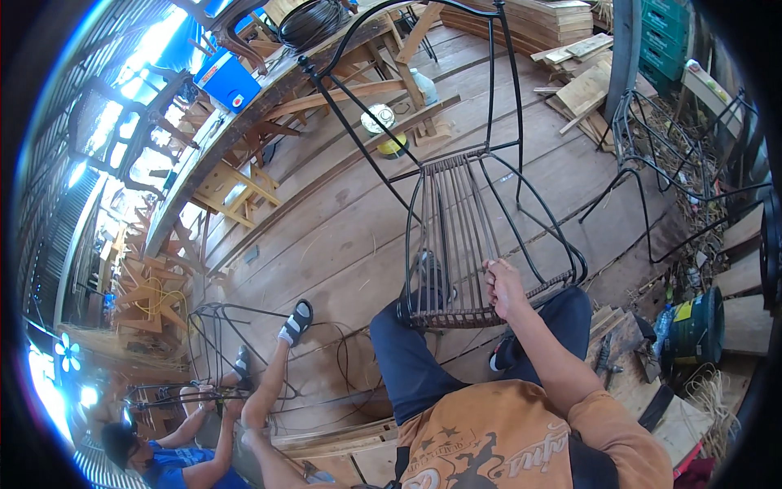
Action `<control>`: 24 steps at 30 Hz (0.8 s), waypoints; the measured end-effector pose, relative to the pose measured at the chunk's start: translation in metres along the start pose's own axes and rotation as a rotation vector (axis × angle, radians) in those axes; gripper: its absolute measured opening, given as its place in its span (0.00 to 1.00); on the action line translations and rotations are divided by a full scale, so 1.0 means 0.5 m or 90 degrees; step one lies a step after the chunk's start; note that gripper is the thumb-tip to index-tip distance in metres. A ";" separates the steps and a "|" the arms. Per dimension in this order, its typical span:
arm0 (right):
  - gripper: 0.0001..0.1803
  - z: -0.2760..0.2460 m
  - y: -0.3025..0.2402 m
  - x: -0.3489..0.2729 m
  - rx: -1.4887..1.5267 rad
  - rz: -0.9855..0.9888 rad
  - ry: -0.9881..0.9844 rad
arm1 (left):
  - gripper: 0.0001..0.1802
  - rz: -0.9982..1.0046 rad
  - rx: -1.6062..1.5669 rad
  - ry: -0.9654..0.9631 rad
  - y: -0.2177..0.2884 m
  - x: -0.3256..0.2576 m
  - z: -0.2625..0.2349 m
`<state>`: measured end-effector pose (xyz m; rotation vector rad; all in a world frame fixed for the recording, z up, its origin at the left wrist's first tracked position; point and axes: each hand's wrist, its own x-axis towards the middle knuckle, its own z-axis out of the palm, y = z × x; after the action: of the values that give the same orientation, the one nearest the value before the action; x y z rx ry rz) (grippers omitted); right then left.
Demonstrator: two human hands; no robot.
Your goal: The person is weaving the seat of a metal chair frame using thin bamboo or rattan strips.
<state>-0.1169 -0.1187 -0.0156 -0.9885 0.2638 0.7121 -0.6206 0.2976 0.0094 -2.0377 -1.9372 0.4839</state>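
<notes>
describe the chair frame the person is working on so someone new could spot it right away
Start at the wide plank floor in the middle of the view, then come down to the seated person's lap. There a black metal chair frame rests on the knees, with the right hand on its edge. Unlike the bare wire frames standing to the right, it has dark strands strung across it.

A blue cooler (227, 80) sat on the long wooden bench (244, 122). Planks (562, 20) lay stacked at the far end, bare metal frames (676, 155) stood beside them, and a co-worker in blue (175, 456) sat low on the floorboards (342, 220).
</notes>
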 end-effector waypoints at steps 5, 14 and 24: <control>0.06 0.020 -0.011 -0.020 0.014 -0.026 0.013 | 0.08 0.030 -0.046 0.021 0.003 -0.026 -0.011; 0.08 0.048 -0.033 -0.026 -0.051 -0.085 -0.004 | 0.24 0.769 -0.743 -0.297 0.852 -0.466 -0.373; 0.17 -0.017 -0.085 0.075 -0.168 -0.010 -0.083 | 0.12 0.779 -0.772 -0.375 1.003 -0.497 -0.449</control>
<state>-0.0600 -0.1246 -0.0106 -1.1877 0.0478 0.8074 -0.0818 0.0267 0.0077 -4.2116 -0.8281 0.0321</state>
